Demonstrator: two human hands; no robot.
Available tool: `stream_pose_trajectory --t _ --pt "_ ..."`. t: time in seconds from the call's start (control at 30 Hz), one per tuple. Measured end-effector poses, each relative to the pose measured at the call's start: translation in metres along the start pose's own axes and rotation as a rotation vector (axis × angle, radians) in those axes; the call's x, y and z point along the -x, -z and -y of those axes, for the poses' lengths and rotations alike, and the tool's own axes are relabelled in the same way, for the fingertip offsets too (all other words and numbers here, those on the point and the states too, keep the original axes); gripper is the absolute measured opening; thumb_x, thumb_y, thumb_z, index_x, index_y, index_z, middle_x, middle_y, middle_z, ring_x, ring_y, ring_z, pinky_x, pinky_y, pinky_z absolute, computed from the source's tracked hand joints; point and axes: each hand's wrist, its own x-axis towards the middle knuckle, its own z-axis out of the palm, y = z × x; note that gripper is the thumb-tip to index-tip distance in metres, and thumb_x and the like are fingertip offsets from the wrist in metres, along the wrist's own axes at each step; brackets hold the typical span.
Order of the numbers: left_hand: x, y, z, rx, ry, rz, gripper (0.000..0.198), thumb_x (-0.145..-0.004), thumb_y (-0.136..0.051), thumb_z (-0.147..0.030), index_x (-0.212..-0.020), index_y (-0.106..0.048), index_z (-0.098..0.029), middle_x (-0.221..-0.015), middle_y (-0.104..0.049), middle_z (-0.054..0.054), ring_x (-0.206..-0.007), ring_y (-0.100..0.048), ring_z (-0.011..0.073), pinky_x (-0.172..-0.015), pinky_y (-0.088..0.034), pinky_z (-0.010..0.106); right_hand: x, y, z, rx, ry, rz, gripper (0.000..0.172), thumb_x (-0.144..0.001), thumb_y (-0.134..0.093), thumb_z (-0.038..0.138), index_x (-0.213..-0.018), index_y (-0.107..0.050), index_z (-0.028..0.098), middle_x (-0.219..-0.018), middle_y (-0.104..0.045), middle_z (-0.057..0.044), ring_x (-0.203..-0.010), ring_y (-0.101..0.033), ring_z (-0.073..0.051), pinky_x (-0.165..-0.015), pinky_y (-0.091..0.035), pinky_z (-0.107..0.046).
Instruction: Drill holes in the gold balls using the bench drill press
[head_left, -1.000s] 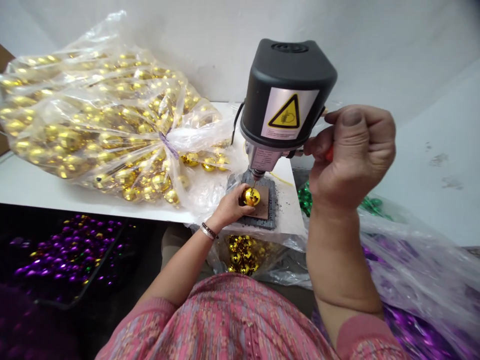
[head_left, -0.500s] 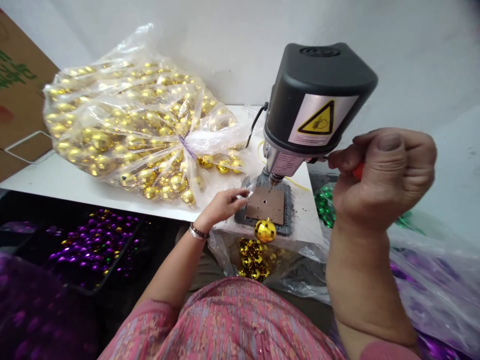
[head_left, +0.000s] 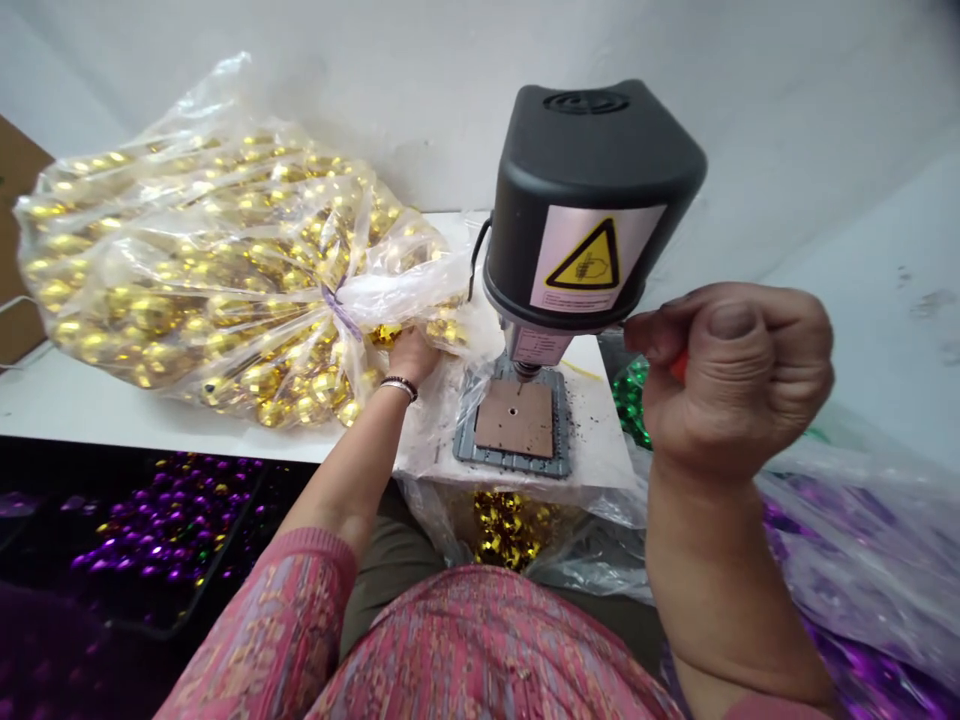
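In the head view my right hand (head_left: 739, 370) is closed around the red-knobbed feed handle (head_left: 679, 368) of a small black bench drill press (head_left: 600, 150). Its drill bit hangs above a brown square plate (head_left: 514, 425) with a hole in it, lying on the grey base. My left hand (head_left: 414, 357) reaches in among loose gold balls (head_left: 448, 332) by the tied neck of a clear plastic bag (head_left: 187, 250) full of shiny gold balls. The fingers of that hand are hidden, so their grip does not show.
Dark shavings lie around the drill base on the white table (head_left: 45, 400). Below its front edge an open bag holds faceted gold balls (head_left: 510, 525). Dark trays with purple balls (head_left: 180, 520) sit lower left. Bags with green balls (head_left: 630, 400) and purple pieces (head_left: 862, 560) lie right.
My left hand has moved from beside the drill plate left and away to the loose gold balls. The gold ball at the plate's front edge is gone from there. My right hand keeps the handle.
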Motion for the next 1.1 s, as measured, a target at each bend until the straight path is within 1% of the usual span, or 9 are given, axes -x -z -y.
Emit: stream_pose_trajectory --t 0.13,0.23,0.33,0.4,0.47,0.57,0.83,0.97,1.1 --pt "0.002 0.006 -0.003 -0.192 0.037 0.111 0.046 -0.079 -0.071 -0.023 -0.123 -0.064 -0.011 -0.125 -0.069 0.022 -0.115 -0.063 0.0334 -0.095 -0.046 0.038 0.001 0.002 -0.004 -0.006 0.040 0.023 0.021 -0.093 -0.061 0.037 -0.082 -0.070 0.021 -0.059 -0.056 0.007 -0.054 -0.056 -0.002 -0.052 -0.043 -0.020" --pt "0.022 0.019 0.001 -0.173 -0.048 0.247 0.042 -0.079 -0.071 -0.024 -0.119 -0.068 -0.010 -0.115 -0.072 0.019 -0.105 -0.065 0.0305 -0.089 -0.048 0.038 0.001 0.003 -0.006 -0.012 0.052 0.023 0.021 -0.093 -0.061 0.035 -0.083 -0.071 0.021 -0.061 -0.057 0.007 -0.054 -0.056 -0.002 -0.052 -0.044 -0.019" --pt "0.053 0.031 0.009 0.279 -0.192 0.473 0.052 -0.079 -0.074 -0.034 -0.128 -0.065 -0.017 -0.114 -0.071 0.011 -0.098 -0.064 0.0230 -0.084 -0.050 0.033 0.003 0.003 -0.006 -0.020 0.053 0.017 0.021 -0.093 -0.061 0.036 -0.083 -0.071 0.020 -0.061 -0.056 0.007 -0.055 -0.055 -0.001 -0.053 -0.044 -0.020" --pt "0.074 0.031 0.013 0.676 -0.166 0.580 0.058 -0.081 -0.073 -0.044 -0.133 -0.061 -0.021 -0.118 -0.069 0.009 -0.097 -0.063 0.0193 -0.080 -0.051 0.030 0.004 0.003 -0.006 -0.023 0.042 0.013 0.022 -0.094 -0.061 0.036 -0.083 -0.071 0.020 -0.060 -0.055 0.007 -0.055 -0.055 -0.001 -0.054 -0.044 -0.020" --pt "0.091 0.026 0.012 0.965 -0.090 0.567 0.058 -0.078 -0.075 -0.049 -0.128 -0.064 -0.020 -0.113 -0.068 0.007 -0.091 -0.061 0.0156 -0.073 -0.049 0.025 0.005 0.002 -0.005 -0.024 0.030 0.010 0.022 -0.094 -0.060 0.036 -0.083 -0.070 0.020 -0.060 -0.055 0.007 -0.056 -0.056 -0.001 -0.055 -0.044 -0.020" --pt "0.103 0.013 -0.001 1.151 -0.017 0.577 0.056 -0.069 -0.085 -0.045 -0.115 -0.067 -0.018 -0.101 -0.067 0.004 -0.080 -0.057 0.0111 -0.065 -0.044 0.022 0.006 0.002 -0.006 -0.038 0.039 0.016 0.021 -0.094 -0.060 0.035 -0.083 -0.069 0.020 -0.061 -0.055 0.007 -0.056 -0.054 0.000 -0.056 -0.044 -0.019" --pt "0.113 0.001 -0.036 0.904 0.003 0.637 0.060 -0.073 -0.083 -0.043 -0.120 -0.061 -0.014 -0.093 -0.069 0.004 -0.075 -0.066 0.0132 -0.060 -0.046 0.022 -0.016 -0.005 0.003 -0.029 -0.029 0.072 0.023 -0.096 -0.054 0.033 -0.084 -0.060 0.016 -0.058 -0.047 0.010 -0.052 -0.050 0.002 -0.054 -0.038 -0.013" --pt "0.114 -0.008 -0.040 0.776 0.000 0.590 0.060 -0.076 -0.081 -0.039 -0.126 -0.059 -0.013 -0.084 -0.068 0.002 -0.069 -0.064 0.0123 -0.057 -0.047 0.021 -0.043 -0.016 0.000 -0.070 -0.062 0.073 0.020 -0.097 -0.051 0.022 -0.078 -0.051 0.014 -0.059 -0.048 0.010 -0.047 -0.045 0.003 -0.050 -0.035 -0.011" --pt "0.113 -0.018 -0.037 0.642 -0.002 0.530 0.062 -0.078 -0.077 -0.037 -0.133 -0.057 -0.016 -0.093 -0.071 0.003 -0.067 -0.064 0.0120 -0.058 -0.049 0.023 -0.069 -0.027 -0.015 -0.100 -0.114 0.039 0.023 -0.096 -0.052 0.017 -0.073 -0.046 0.016 -0.057 -0.044 0.010 -0.045 -0.042 0.001 -0.047 -0.034 -0.014"
